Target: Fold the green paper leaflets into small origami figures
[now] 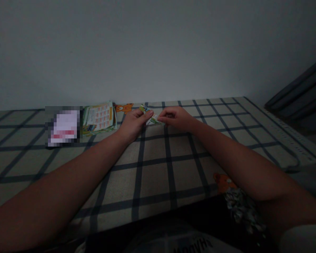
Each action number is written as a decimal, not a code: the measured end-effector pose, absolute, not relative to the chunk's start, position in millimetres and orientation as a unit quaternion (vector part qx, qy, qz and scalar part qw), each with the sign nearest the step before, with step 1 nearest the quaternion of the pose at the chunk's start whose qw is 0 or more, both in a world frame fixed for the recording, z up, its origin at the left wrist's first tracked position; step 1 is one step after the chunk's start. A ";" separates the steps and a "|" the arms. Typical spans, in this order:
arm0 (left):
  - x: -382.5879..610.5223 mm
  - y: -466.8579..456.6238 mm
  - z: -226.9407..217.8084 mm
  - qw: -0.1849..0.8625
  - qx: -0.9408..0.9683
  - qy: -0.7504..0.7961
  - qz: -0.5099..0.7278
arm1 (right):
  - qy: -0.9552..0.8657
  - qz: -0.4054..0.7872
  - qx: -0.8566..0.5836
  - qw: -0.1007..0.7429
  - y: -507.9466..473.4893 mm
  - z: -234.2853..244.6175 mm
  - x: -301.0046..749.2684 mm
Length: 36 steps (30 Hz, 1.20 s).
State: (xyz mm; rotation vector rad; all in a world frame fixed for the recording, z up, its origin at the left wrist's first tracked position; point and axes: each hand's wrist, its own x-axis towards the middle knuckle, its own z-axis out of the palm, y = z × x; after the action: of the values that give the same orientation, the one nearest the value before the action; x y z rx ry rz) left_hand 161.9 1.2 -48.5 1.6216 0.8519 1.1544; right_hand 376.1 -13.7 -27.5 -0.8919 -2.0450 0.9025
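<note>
While gripping printed paper [151, 120] in left hand [133, 123], pinching its near end with right hand [176, 118] close to far edge of checked cloth [155, 179]; maybe risking tear if pulling unevenly, or drop if loosening grip.

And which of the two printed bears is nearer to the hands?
The far bear, beside the left hand; the other bear is lower in view, by the right forearm.

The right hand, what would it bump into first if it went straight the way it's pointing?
The paper, which the right hand seems to be touching. Just past that, probably the left hand, though depth is hard to judge.
</note>
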 end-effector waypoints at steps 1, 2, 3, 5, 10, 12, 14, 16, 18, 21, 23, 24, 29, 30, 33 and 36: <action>161.8 1.5 -48.9 0.477 0.657 0.345 0.472 | -0.791 0.353 -0.346 0.360 -14.0 -27.4 375.8; 161.6 1.4 -49.1 0.481 0.655 0.344 0.471 | -0.791 0.354 -0.344 0.361 -14.1 -27.6 375.6; 161.2 1.1 -49.2 0.482 0.655 0.346 0.467 | -0.793 0.353 -0.341 0.361 -14.1 -28.1 375.6; 160.2 -0.3 -48.8 0.476 0.665 0.355 0.453 | -0.799 0.348 -0.336 0.357 -14.0 -29.4 375.9; 159.9 -5.6 -45.1 0.456 0.690 0.371 0.422 | -0.806 0.337 -0.336 0.352 -13.5 -32.0 377.8; 160.4 -7.2 -43.3 0.460 0.689 0.367 0.423 | -0.811 0.333 -0.332 0.349 -13.1 -32.6 378.3; 160.6 -8.1 -41.8 0.472 0.688 0.362 0.417 | -0.815 0.327 -0.330 0.345 -12.7 -33.6 378.5; 160.4 -8.5 -40.8 0.480 0.686 0.361 0.411 | -0.818 0.323 -0.330 0.343 -12.4 -34.8 378.4; 160.2 -8.2 -40.6 0.483 0.683 0.358 0.415 | -0.822 0.315 -0.327 0.344 -12.5 -35.7 378.1; 159.9 -5.9 -42.5 0.483 0.682 0.350 0.424 | -0.829 0.299 -0.323 0.344 -13.4 -34.8 377.5; 159.5 -3.2 -45.5 0.484 0.678 0.352 0.428 | -0.832 0.293 -0.326 0.341 -14.6 -32.8 377.0; 159.2 -1.7 -47.2 0.487 0.673 0.353 0.430 | -0.833 0.291 -0.328 0.338 -15.3 -31.7 376.8; 158.4 2.9 -51.9 0.496 0.658 0.353 0.444 | -0.830 0.295 -0.334 0.337 -17.0 -29.5 376.2; 158.7 2.9 -51.4 0.504 0.652 0.348 0.447 | -0.827 0.301 -0.331 0.340 -16.6 -30.0 376.2; 160.8 1.4 -48.1 0.553 0.610 0.323 0.468 | -0.818 0.322 -0.326 0.347 -14.2 -32.9 376.9; 163.6 0.2 -44.9 0.598 0.559 0.305 0.487 | -0.811 0.339 -0.333 0.341 -11.6 -35.5 377.8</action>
State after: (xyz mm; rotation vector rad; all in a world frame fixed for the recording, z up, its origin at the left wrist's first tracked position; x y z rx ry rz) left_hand 163.6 0.2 -44.9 1.2970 0.7087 1.1301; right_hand 377.8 -11.6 -35.5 -0.8673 -2.1096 0.8814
